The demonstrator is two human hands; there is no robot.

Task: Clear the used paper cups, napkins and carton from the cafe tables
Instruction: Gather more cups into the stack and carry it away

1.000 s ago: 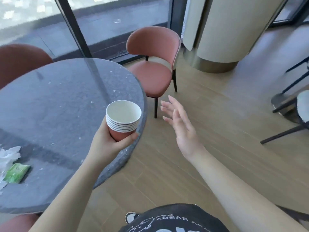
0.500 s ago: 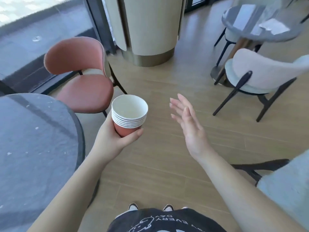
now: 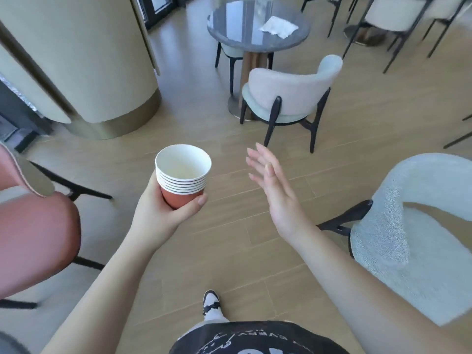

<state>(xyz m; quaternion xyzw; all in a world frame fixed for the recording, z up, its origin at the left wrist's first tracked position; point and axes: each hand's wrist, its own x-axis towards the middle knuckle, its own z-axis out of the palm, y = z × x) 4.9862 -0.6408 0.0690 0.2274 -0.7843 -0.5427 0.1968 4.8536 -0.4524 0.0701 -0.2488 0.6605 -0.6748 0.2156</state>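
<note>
Left hand [image 3: 163,213] wrapped around a nested stack of paper cups [image 3: 182,176], held upright, mouth up, over bare floor. Right hand [image 3: 274,192] empty beside it, fingers straight and spread, touching nothing. Well beyond both hands, a round counter [image 3: 229,34] with a white napkin [image 3: 278,27] lying flat on top; a pale chair [image 3: 288,90] tucked between hands and counter.

Likely risks: tilting the stack while walking and spilling dregs, if any remain inside. Squeezing too hard and crumpling the outer cup. Clipping the chair on approach. Light napkin sliding off when grabbed one-handed.
</note>
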